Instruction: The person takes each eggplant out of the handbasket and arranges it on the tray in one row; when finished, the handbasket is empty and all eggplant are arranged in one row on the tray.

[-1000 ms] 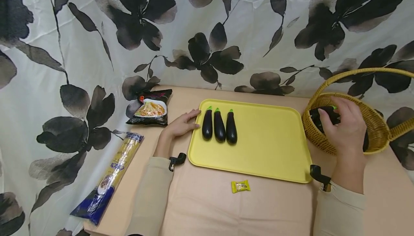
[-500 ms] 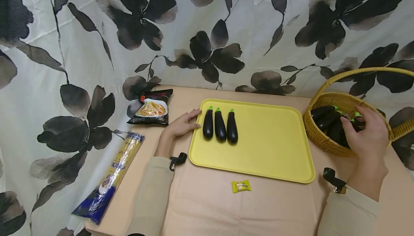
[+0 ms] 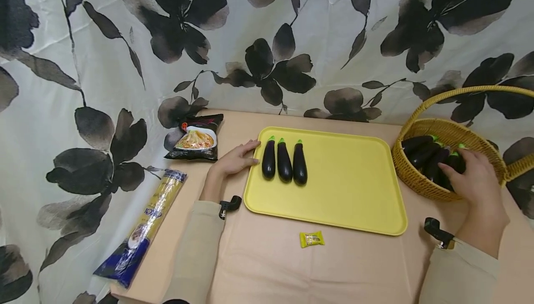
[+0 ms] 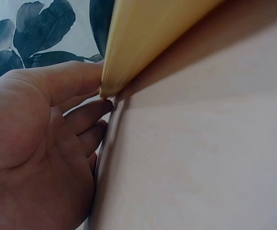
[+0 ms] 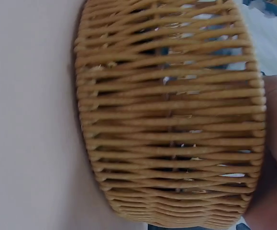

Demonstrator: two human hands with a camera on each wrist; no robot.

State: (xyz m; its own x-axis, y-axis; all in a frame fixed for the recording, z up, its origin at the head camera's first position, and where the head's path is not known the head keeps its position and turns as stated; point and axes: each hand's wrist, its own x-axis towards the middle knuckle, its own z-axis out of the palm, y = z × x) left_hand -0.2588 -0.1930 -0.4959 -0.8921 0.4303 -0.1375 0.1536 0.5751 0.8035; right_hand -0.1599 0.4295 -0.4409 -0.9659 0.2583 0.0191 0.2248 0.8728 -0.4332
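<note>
In the head view my left hand [image 3: 234,159] touches the left rim of a yellow tray [image 3: 350,183], its fingers fairly straight. The left wrist view shows this hand [image 4: 47,129] with fingertips against the tray's edge [image 4: 143,38]. Three eggplants [image 3: 284,162] lie side by side on the tray's left part, green stems pointing away. My right hand [image 3: 479,174] reaches into a wicker basket [image 3: 410,183], thumb and fingers around an eggplant [image 3: 455,161]. More eggplants [image 3: 421,153] lie beside it. The basket wall [image 5: 171,120] hides most of that hand in the right wrist view.
A black noodle packet [image 3: 196,138] stands at the back left. A long blue and gold pasta packet [image 3: 143,227] lies at the table's left edge. A small yellow wrapped packet [image 3: 312,239] lies before the tray. The basket handle [image 3: 467,91] arches upward; a floral curtain hangs behind.
My right hand has shifted rightward within the basket and settled a little lower around an eggplant at its right side, exposing more eggplants. The left hand and tray have stayed in place.
</note>
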